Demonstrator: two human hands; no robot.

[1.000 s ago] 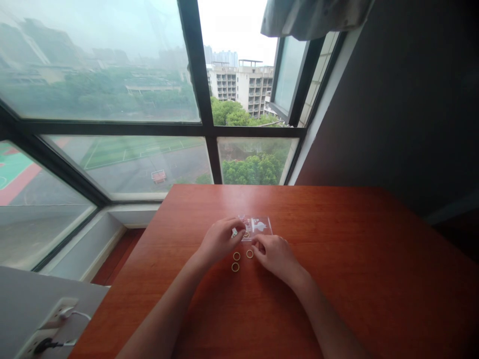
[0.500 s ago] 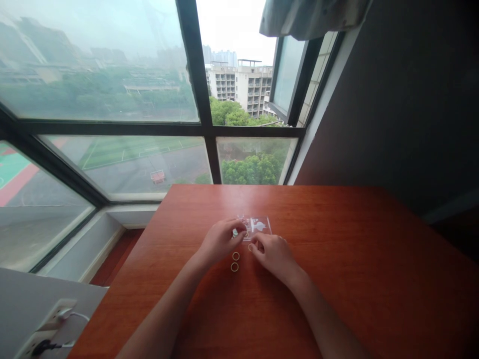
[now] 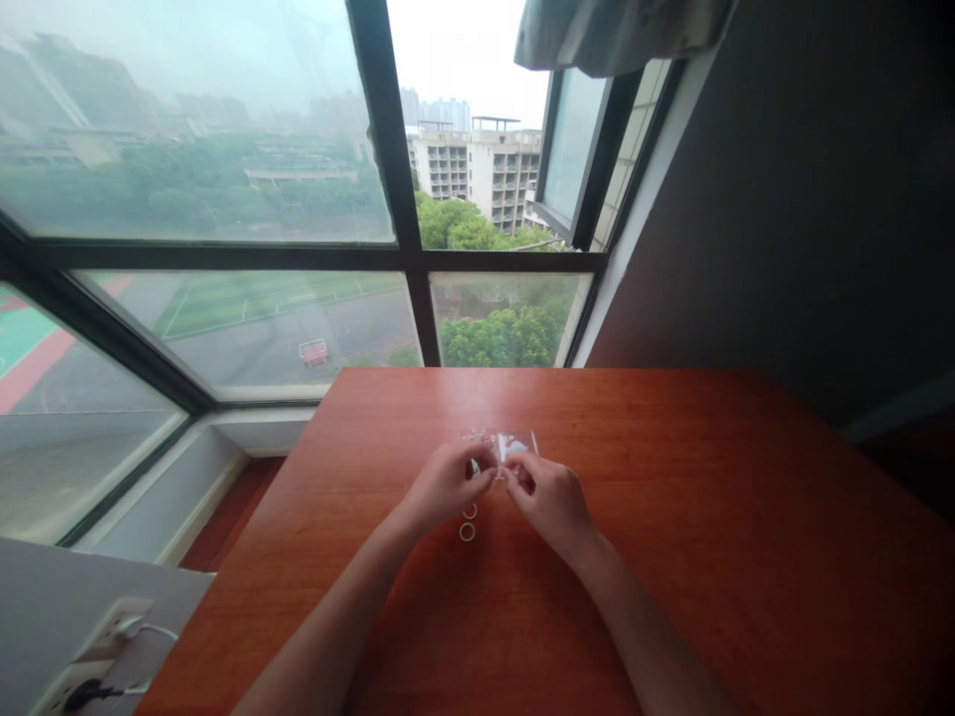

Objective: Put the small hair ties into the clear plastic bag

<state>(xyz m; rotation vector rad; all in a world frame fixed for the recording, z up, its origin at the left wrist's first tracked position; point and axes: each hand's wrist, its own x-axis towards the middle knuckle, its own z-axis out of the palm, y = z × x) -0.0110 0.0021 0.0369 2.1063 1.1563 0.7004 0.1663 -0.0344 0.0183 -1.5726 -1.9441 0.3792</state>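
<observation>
My left hand (image 3: 450, 484) and my right hand (image 3: 550, 499) meet above the table, fingertips almost touching. Thumb and fingers of each are closed in a pinch. A small pale ring (image 3: 501, 474) shows faintly at the right fingertips; what the left fingers grip is mostly hidden. Just behind the hands lies a clear flat sheet (image 3: 528, 439) with a white figure on it, partly covered by the fingers. Two pale yellowish rings lie below the left fingers: the nearer ring (image 3: 467, 532) in full view, the farther ring (image 3: 470, 512) partly covered by the left hand.
A reddish-brown wooden table (image 3: 708, 517) spreads under both arms. Its far edge meets a dark-framed window (image 3: 418, 261), with one pane swung outward. A dark wall (image 3: 806, 219) rises at the right. Wall sockets (image 3: 111, 631) with plugs and cords sit low at the left.
My right hand has moved up and slightly left with the ring, reaching my left fingertips. My left hand has shifted a little right, now partly covering the farther loose ring.
</observation>
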